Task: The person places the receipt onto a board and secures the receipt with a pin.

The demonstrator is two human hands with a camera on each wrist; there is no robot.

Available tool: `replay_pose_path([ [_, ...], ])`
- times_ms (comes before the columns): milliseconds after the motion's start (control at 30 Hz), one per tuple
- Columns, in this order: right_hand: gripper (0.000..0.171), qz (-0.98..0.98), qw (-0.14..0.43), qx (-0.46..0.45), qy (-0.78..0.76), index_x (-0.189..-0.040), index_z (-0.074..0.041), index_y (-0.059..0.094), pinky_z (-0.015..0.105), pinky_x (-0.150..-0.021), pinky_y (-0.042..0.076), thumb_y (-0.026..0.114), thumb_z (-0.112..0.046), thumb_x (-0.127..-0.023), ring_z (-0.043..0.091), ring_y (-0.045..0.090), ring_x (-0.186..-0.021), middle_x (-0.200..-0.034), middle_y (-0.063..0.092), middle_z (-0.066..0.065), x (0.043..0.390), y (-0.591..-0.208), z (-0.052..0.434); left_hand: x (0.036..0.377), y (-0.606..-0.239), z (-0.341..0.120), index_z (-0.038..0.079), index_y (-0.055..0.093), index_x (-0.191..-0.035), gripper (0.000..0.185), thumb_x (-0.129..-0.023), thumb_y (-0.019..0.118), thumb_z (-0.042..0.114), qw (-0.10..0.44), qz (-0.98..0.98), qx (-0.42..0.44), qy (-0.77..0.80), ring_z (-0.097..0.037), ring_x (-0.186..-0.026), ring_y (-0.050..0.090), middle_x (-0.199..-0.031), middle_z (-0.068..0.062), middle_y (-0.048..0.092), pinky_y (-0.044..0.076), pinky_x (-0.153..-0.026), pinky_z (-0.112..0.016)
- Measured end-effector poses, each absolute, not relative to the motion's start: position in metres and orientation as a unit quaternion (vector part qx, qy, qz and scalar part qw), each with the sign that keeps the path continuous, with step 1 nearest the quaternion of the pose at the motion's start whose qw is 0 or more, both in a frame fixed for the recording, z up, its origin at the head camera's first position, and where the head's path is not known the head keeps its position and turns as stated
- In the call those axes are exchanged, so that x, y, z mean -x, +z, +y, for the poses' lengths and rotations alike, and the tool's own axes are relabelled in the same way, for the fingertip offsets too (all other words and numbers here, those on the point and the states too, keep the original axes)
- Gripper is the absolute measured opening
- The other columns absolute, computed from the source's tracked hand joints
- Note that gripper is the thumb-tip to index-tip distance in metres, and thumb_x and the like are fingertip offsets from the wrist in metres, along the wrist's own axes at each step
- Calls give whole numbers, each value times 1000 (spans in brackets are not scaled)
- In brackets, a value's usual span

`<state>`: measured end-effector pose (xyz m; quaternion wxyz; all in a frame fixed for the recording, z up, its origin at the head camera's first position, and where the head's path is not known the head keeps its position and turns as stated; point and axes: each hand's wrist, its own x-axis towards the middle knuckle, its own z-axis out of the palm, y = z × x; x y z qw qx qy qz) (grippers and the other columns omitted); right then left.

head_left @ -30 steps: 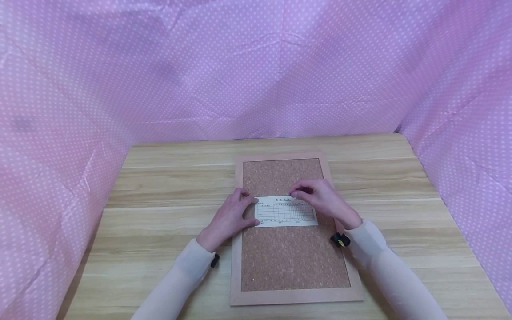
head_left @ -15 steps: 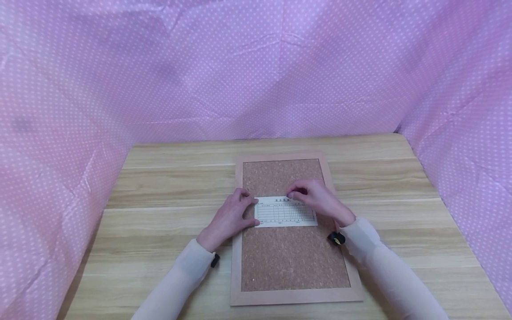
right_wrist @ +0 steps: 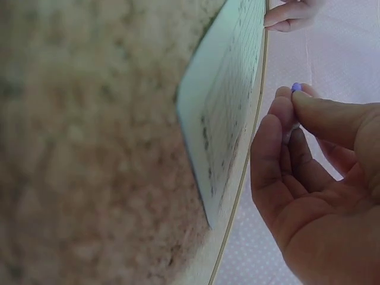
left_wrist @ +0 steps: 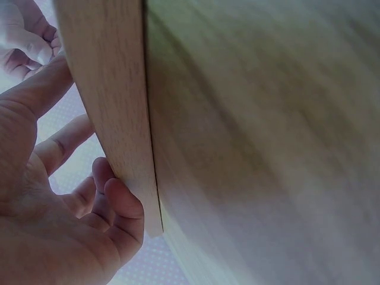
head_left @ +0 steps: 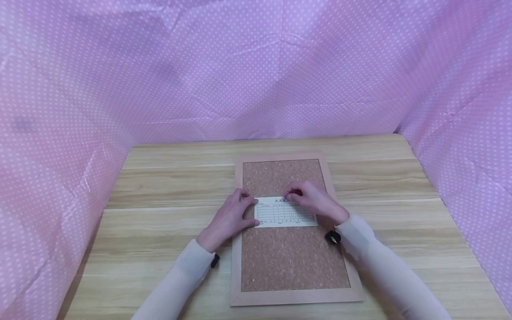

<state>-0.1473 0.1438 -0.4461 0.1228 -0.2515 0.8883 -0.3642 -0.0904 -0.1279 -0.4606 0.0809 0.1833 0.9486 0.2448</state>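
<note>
Right hand [head_left: 316, 202] shifted left, purple pin [right_wrist: 295, 87] in grip above paper slip [head_left: 286, 212]

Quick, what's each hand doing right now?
Left hand: open, fingers resting on the paper slip and cork board edge.
Right hand: pinching a small purple pin over the slip's top edge.

Two bare hands in view, left hand [head_left: 230, 218] and right hand [head_left: 316, 201], no rings, no gloves. Long cream sleeves [head_left: 372, 258] run snug down to both wrists, and a small black strap-on device [head_left: 333, 237] sits at each cuff.
</note>
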Motion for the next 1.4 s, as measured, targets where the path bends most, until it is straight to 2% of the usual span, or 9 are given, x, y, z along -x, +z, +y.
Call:
replay_pose_path([
  [467,8,898,144,236,-343,-96,-12,77,34,-75,49,71,-8,-96,11,61,-78,-87,71,-4,152,-448,138,90,-460,-128,7,68,-133,60,-82,89,31,82,949,-182,245,-32,-113,52,-138,-15,49,48,-93,-45],
  [633,7,895,153,238,-346,-96,-10,77,35,-76,50,70,-7,-97,11,62,-79,-88,72,-3,153,-450,137,90,-460,-128,7,68,-133,60,-82,89,32,82,949,-183,243,-31,-113,52,-138,-14,49,48,-92,-45],
  [1000,6,915,181,194,-305,-96,-14,76,34,-75,49,70,-13,-98,13,61,-78,-89,71,-3,156,-448,130,91,-460,-128,7,68,-132,60,-82,89,32,79,949,-186,241,-31,-112,52,-138,-15,49,48,-91,-44],
  [1400,7,918,183,201,-290,-94,-15,76,34,-72,47,70,-12,-98,14,59,-78,-88,70,-3,158,-446,126,91,-458,-129,6,69,-132,60,-82,90,32,81,948,-186,244,-32,-114,53,-138,-15,50,48,-94,-45],
])
